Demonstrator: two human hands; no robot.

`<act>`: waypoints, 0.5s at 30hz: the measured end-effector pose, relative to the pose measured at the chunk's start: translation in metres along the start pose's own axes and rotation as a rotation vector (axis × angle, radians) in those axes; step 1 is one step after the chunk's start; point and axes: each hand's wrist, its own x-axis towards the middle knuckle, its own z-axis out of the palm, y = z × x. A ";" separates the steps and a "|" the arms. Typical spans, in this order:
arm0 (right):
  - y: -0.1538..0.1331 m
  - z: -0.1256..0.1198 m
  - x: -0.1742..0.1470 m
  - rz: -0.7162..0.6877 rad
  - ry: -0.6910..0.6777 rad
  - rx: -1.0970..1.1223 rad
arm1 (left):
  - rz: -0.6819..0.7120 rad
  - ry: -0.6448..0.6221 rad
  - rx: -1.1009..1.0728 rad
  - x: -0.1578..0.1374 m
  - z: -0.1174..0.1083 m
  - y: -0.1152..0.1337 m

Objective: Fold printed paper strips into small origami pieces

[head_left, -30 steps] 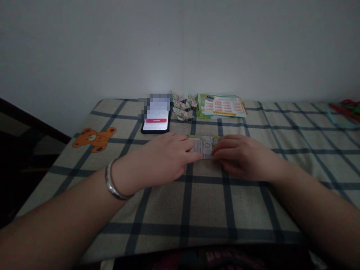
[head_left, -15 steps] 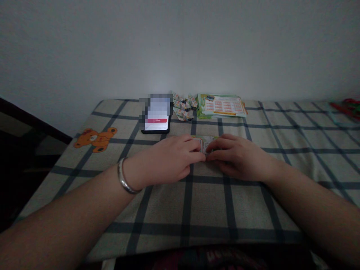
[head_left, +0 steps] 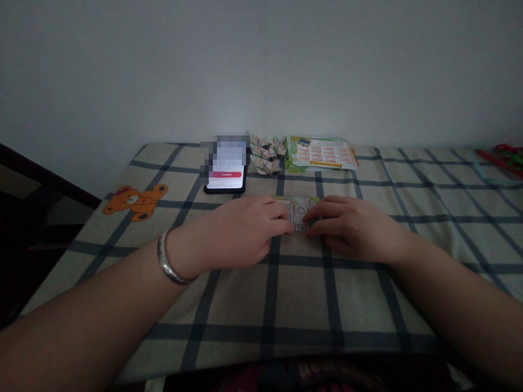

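Note:
A printed paper (head_left: 301, 213), greenish along its far edge and folded or layered, lies on the tablecloth between my two hands. My left hand (head_left: 241, 231), with a silver bangle at the wrist, closes over the paper's left part, fingers bent and pressed together. From the other side, my right hand (head_left: 355, 226) grips the right end with curled fingers. Both thumbs are mostly hidden beneath the hands. The paper's middle shows between the fingertips, while its ends are covered.
A phone (head_left: 224, 182) with a lit screen sits beyond my left hand. Beside it are folded paper pieces (head_left: 265, 155) and a stack of printed leaflets (head_left: 324, 153) against the wall. An orange bear cutout (head_left: 137, 201) lies left on the checked tablecloth (head_left: 232, 316). Red and green items (head_left: 506, 158) lie far right.
My hands have moved slightly apart along the paper, the left one leftward and the right one rightward. More of the paper's middle now shows between the fingertips.

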 end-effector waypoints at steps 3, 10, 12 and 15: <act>0.001 -0.002 -0.003 0.018 -0.007 -0.013 | -0.007 -0.023 0.030 -0.001 -0.005 0.002; 0.006 -0.005 -0.008 0.037 -0.001 0.011 | -0.005 -0.046 0.071 -0.006 -0.006 0.001; 0.007 -0.005 -0.010 0.040 0.000 0.008 | -0.013 -0.052 0.086 -0.007 -0.005 0.001; 0.009 -0.005 -0.011 0.021 0.013 0.006 | -0.023 -0.052 0.088 -0.008 -0.004 0.000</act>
